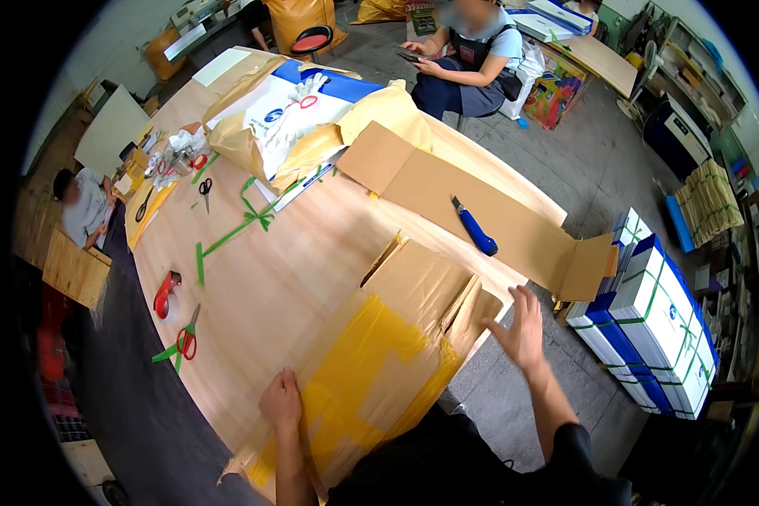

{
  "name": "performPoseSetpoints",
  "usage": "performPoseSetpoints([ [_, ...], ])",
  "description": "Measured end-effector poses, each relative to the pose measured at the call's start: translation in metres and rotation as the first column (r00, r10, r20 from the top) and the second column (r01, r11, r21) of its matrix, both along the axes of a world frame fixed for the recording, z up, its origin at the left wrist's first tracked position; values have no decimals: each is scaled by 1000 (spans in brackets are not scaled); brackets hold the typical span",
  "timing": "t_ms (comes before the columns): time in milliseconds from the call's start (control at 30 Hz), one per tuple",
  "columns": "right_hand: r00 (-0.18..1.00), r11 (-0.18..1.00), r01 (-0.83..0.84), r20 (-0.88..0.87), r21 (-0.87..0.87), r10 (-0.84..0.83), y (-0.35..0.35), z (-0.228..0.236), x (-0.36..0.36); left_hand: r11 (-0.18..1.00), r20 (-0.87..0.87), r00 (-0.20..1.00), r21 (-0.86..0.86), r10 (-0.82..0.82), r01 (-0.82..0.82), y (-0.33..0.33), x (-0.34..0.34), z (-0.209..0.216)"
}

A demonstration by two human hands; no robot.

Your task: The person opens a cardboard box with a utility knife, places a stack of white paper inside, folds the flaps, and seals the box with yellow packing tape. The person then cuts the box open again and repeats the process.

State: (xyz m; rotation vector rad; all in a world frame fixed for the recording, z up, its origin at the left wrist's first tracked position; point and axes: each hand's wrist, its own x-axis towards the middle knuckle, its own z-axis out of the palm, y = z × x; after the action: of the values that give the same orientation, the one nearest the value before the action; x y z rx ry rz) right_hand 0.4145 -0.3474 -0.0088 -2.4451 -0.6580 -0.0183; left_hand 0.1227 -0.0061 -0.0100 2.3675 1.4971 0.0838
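Note:
A large cardboard box [354, 363], worn at its corners and sealed with wide yellow tape [371, 333], lies at the near edge of the table in front of me. My left hand [282, 401] is closed at the box's left edge, its fingers partly hidden. Just off the box's right corner, my right hand [524, 331] is open with the fingers spread, holding nothing. Beyond the box, a long folded piece of cardboard [430, 190] lies across the table's right side. On it rests a blue utility knife [477, 229].
Red-handled scissors [187, 340], a red tape dispenser [167, 295], black scissors [206, 194] and green strapping [228, 239] lie on the table [270, 278]. Strapped blue-and-white stacks [658, 325] stand at right. A seated person [472, 67] is at the far side, another person [84, 207] at left.

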Motion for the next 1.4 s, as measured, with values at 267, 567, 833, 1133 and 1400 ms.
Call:
performPoseSetpoints([
  [267,824,822,-539,89,-184,560,14,0,-148,999,-30,999,-29,-24,23,-3,5,10],
  [567,810,760,-556,-12,-336,587,51,14,-150,998,1,999,-37,-45,45,-3,4,12],
  [833,522,551,-795,176,-255,835,36,8,-157,997,32,998,-48,-58,59,1,-2,13],
  [1133,521,455,-819,-120,-350,845,46,25,-164,983,154,974,-54,-165,175,5,-5,8],
  [1400,534,513,-740,84,-436,842,49,10,-175,965,64,964,-30,-260,262,-11,-8,7],
])
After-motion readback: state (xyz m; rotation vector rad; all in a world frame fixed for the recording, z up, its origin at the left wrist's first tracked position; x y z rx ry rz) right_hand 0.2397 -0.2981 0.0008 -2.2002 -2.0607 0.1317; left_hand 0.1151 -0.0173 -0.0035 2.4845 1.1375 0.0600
